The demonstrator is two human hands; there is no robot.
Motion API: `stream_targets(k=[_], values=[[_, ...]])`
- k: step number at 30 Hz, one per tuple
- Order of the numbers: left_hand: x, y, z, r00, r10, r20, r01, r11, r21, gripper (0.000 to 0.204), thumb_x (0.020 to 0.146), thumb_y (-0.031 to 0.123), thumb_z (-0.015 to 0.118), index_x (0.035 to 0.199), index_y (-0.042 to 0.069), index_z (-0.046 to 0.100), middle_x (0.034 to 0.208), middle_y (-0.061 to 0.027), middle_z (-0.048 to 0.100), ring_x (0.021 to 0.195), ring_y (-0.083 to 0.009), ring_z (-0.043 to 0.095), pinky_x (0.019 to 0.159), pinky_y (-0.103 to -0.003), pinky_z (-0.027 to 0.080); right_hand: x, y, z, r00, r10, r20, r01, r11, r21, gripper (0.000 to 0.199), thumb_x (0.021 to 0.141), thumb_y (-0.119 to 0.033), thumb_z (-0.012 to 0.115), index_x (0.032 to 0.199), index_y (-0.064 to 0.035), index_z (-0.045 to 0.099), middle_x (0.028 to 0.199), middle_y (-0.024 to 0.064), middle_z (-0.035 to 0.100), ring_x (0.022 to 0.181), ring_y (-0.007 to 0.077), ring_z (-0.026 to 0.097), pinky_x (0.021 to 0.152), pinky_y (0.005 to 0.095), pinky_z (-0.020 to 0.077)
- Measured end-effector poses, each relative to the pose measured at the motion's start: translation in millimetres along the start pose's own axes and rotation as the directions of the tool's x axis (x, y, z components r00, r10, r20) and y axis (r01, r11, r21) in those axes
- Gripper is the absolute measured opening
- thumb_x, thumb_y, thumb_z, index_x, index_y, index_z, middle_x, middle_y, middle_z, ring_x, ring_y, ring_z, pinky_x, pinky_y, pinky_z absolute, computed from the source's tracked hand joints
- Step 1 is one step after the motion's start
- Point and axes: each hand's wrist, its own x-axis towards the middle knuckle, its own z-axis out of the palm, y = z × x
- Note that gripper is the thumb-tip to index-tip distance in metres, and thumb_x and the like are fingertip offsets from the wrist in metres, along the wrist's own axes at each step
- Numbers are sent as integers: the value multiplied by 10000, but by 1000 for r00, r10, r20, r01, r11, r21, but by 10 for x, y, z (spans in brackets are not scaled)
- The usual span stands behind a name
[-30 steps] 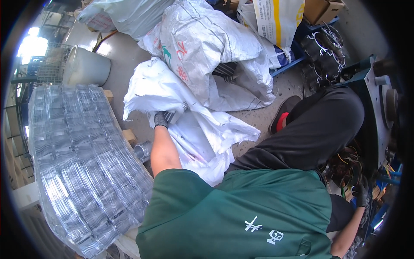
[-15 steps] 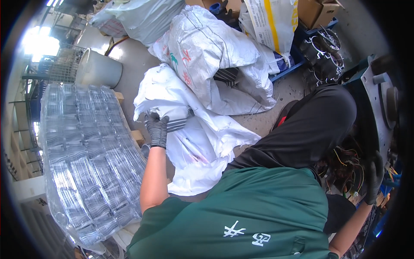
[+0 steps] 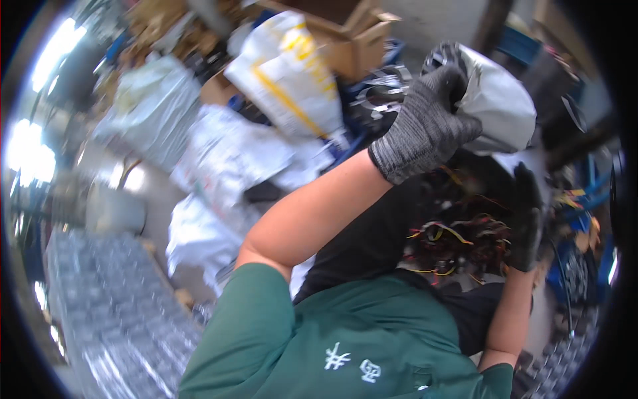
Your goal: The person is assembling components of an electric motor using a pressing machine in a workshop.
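My left hand (image 3: 425,123), in a grey knitted glove, is raised at the upper right and closed on a pale grey, rounded cylindrical piece (image 3: 502,103). Its thumb lies along the near side of the piece, and a dark part shows at the far end by the fingers. Below the piece is my right hand (image 3: 525,223), in a dark glove, with its fingers stretched upward. Whether those fingertips touch the pale surface above them I cannot tell. Under both hands lies a tangle of dark parts with red and yellow wires (image 3: 458,236).
White woven sacks (image 3: 226,166) lie on the floor to the left, beside a yellow-striped white bag (image 3: 286,73). Cardboard boxes (image 3: 362,46) stand behind. A plastic-wrapped stack (image 3: 119,299) fills the lower left, near a pale bucket (image 3: 116,207). Metal rings (image 3: 382,90) lie beyond my left hand.
My left hand has left the white sack and swung across to the upper right, now with the pale piece. The view has turned rightward, and my right hand shows more fully.
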Motion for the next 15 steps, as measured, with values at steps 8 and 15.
stream_targets(k=[8, 15], values=[[7, -1039, 1142, 794, -486, 365, 578, 791, -202, 732, 789, 197, 794, 1396, -70, 485, 1257, -152, 636, 1168, -235, 605, 1052, -375, 487, -282, -40, -270, 888, 297, -351, -166, 919, 358, 642, 889, -269, 745, 1440, -20, 528, 1348, 164, 636, 1196, 307, 642, 1050, 438, 507], [8, -1132, 1076, 585, -541, 604, 797, 521, -306, 798, 809, 357, 831, 1443, -8, 512, 1305, -123, 654, 1193, -223, 625, 1047, -379, 493, -388, -43, -168, 865, 330, -378, -154, 891, 427, 594, 912, -244, 723, 1425, -11, 537, 1323, 146, 646, 1213, 291, 635, 1036, 435, 522]])
